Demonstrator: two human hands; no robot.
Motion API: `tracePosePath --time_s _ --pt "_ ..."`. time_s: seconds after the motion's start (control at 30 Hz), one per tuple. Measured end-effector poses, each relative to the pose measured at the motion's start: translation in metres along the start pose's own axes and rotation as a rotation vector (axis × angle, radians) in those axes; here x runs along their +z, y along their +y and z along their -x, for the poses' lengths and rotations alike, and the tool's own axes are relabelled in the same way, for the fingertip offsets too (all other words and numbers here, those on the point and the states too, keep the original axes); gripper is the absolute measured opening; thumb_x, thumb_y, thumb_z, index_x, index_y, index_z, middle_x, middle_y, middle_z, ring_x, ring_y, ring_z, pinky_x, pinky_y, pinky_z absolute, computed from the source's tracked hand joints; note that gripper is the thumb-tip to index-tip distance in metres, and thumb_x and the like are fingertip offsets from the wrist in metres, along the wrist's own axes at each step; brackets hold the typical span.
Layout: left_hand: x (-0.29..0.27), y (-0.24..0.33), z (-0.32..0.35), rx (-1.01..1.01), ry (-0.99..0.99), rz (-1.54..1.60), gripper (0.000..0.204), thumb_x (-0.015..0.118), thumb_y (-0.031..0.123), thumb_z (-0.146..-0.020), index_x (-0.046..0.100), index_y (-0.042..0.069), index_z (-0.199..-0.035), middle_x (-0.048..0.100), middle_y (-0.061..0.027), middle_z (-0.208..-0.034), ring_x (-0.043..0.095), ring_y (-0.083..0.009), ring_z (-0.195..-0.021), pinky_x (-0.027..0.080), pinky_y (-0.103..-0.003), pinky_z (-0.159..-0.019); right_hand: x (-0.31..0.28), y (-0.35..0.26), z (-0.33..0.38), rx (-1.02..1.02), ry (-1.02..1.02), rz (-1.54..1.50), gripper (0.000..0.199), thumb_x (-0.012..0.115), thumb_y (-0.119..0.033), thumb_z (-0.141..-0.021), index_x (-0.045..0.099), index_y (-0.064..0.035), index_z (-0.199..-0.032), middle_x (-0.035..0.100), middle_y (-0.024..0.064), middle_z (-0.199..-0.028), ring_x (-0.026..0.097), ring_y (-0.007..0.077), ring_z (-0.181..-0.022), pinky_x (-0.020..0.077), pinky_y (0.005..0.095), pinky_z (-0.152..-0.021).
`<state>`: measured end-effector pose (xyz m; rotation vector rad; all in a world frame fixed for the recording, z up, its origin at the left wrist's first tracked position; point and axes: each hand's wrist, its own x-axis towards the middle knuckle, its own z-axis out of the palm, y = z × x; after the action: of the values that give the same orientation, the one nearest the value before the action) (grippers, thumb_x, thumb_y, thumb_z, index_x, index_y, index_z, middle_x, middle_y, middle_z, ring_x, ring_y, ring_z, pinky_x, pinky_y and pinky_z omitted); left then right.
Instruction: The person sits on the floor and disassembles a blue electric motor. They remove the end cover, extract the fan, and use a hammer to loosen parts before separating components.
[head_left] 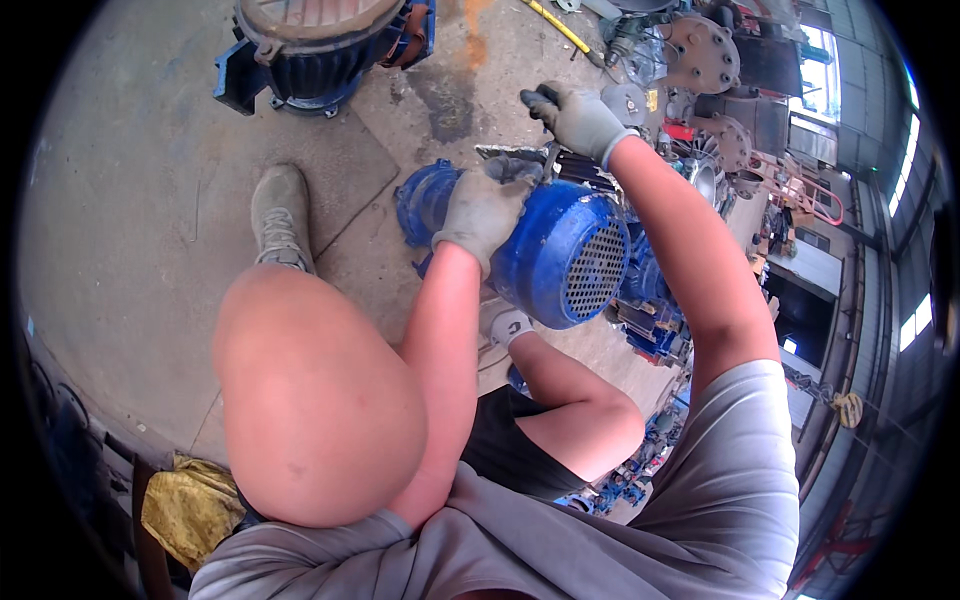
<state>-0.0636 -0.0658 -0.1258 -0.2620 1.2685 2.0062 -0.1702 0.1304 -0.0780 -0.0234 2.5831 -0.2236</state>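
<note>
A blue electric motor (540, 250) with a round perforated fan cover lies on the floor between my legs. My left hand (485, 205), in a grey glove with dark fingertips, rests over its upper side, fingers curled near an open box-like part with dark insides (585, 170). What those fingers grip, if anything, is hidden. Above and beyond the motor, my right hand (583, 118), gloved the same way, is raised clear of it. Its fingers are bent together, pointing left; anything between them is too small to make out.
A larger dark blue round housing (318, 60) stands at the far left. A yellow-handled tool (560, 28) lies on the floor at the back. Metal flanges (703, 55) and machine parts crowd the right side. A yellow cloth or sack (190, 508) is at the near left.
</note>
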Motion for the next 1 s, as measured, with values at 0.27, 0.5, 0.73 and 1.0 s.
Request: tracePosePath --time_s 0.27,0.5,0.73,1.0 --pt "-0.006 0.010 0.001 0.048 -0.007 -0.279 0.029 0.071 0.024 -0.098 0.078 0.002 -0.115 0.079 -0.0162 -0.099 0.074 -0.0244 -0.086 0.055 -0.035 -0.082 0.034 -0.037 -0.046 -0.472 -0.166 0.205 0.045 0.079 -0.039 -0.093 0.070 -0.0022 -0.118 0.074 0.0228 -0.113 0.069 0.0434 -0.108 0.0541 0.0484 -0.094" --pt "-0.010 -0.017 -0.010 0.245 0.002 -0.154 0.034 0.074 0.026 -0.094 0.077 0.003 -0.119 0.079 -0.0196 -0.113 0.075 -0.0309 -0.105 0.054 -0.037 -0.094 0.033 -0.093 -0.039 -0.367 -0.359 0.046 0.034 0.076 -0.026 -0.091 0.071 -0.0042 -0.117 0.075 0.0203 -0.114 0.070 0.0408 -0.108 0.0549 0.0468 -0.096" --pt "-0.014 -0.023 -0.015 0.293 0.009 -0.385 0.039 0.079 0.028 -0.092 0.076 -0.001 -0.118 0.078 -0.0196 -0.119 0.074 -0.0317 -0.112 0.054 -0.040 -0.095 0.017 -0.114 0.010 -0.464 0.055 -0.057 0.031 0.071 -0.015 -0.092 0.071 -0.0065 -0.121 0.075 0.0201 -0.113 0.071 0.0403 -0.107 0.0559 0.0467 -0.094" --pt "-0.010 0.009 0.010 0.012 -0.107 -0.006 0.027 0.078 0.019 -0.096 0.079 0.002 -0.116 0.080 -0.0091 -0.108 0.073 -0.0136 -0.096 0.056 -0.028 -0.085 -0.044 -0.102 0.090 -0.153 0.243 -0.406 0.032 0.061 -0.008 -0.102 0.066 -0.0039 -0.133 0.073 0.0138 -0.111 0.075 0.0284 -0.098 0.0606 0.0393 -0.090"
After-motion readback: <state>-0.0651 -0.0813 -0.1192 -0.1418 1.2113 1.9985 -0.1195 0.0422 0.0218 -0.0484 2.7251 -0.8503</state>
